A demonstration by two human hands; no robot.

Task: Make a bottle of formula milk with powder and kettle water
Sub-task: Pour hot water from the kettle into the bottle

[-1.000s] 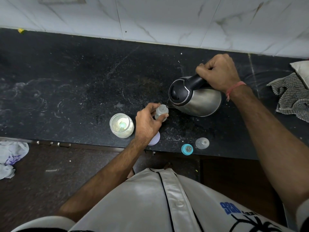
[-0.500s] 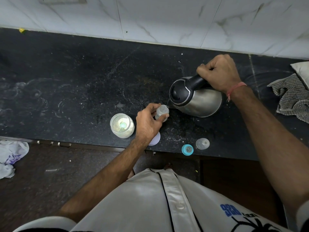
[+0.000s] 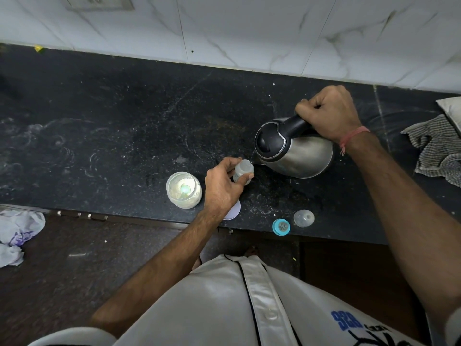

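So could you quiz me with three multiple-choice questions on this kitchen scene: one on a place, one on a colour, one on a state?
1. Where is the powder jar?
A. left of the bottle
B. behind the kettle
C. on the cloth

2. What colour is the ring by the counter edge?
A. red
B. blue
C. black

3. How is the kettle?
A. upright, untouched
B. lying on the floor
C. tipped, spout at the bottle

Answers: 1 A, the jar stands left of the bottle, held by the left hand. 2 B, it shows blue. 3 C, the right hand tilts it.
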